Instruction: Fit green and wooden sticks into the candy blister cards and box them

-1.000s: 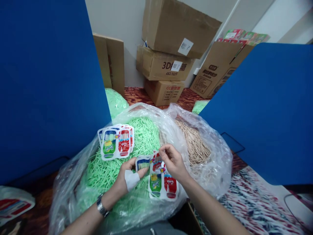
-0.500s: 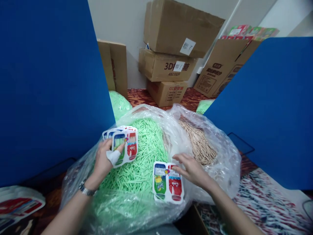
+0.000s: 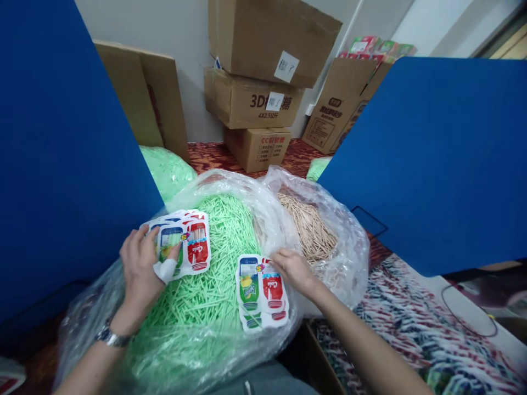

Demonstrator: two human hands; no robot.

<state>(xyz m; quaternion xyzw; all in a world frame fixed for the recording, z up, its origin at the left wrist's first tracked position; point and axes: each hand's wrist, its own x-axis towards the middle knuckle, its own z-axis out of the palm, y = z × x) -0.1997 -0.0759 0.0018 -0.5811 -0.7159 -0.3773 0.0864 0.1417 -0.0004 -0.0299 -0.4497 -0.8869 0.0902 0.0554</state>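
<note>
My left hand [image 3: 140, 263] is closed around a fanned stack of flat twin-bottle packs [image 3: 198, 247], printed Sprite in green and Cola in red. White tape or wrap is on its thumb. Under the stack, thin green sticks [image 3: 226, 225] fill a clear plastic bag [image 3: 247, 189]. My right hand [image 3: 294, 270] pinches the upper right corner of a Sprite and Cola pack [image 3: 249, 288]. That pack overlaps another on the right side of the green sticks. Thin brown sticks [image 3: 308, 227] lie in a second clear bag [image 3: 349, 258] beyond my right hand.
Blue panels [image 3: 53, 164] [image 3: 432, 164] stand on both sides. Stacked cardboard boxes [image 3: 263, 109] are at the back, with another carton [image 3: 329, 118] to their right. A heap of red, white and green packs [image 3: 424, 329] spreads at the lower right.
My right hand has come down to the pack and closed on its corner. Its upper pack now sits shifted over another. The whole view has swung to the right.
</note>
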